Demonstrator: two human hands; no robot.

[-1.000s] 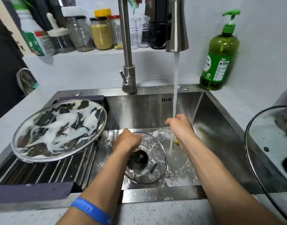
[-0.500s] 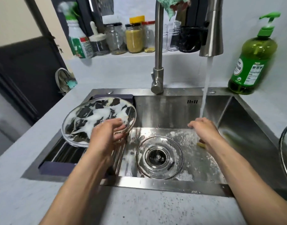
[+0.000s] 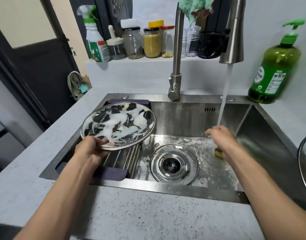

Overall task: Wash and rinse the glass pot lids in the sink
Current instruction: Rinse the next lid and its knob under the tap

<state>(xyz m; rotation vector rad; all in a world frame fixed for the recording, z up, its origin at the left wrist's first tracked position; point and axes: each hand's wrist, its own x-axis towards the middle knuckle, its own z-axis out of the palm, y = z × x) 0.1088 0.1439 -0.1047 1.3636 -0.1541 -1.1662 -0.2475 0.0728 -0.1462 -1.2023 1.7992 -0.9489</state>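
Third lid cut off, right edge

Head-worn, wide-angle, looking forward and down from close above the sink, both forearms reaching in from the bottom edge.

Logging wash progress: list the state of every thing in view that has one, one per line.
Tap: running.
Soapy lid: foam-covered, unrinsed, near edge gripped by the left hand, over the rack.
Small lid: flat on the sink floor, wet.
Right hand: under the stream, fingers relaxed.
Sponge: on the sink floor.
Soap bottle: upright, partly full.
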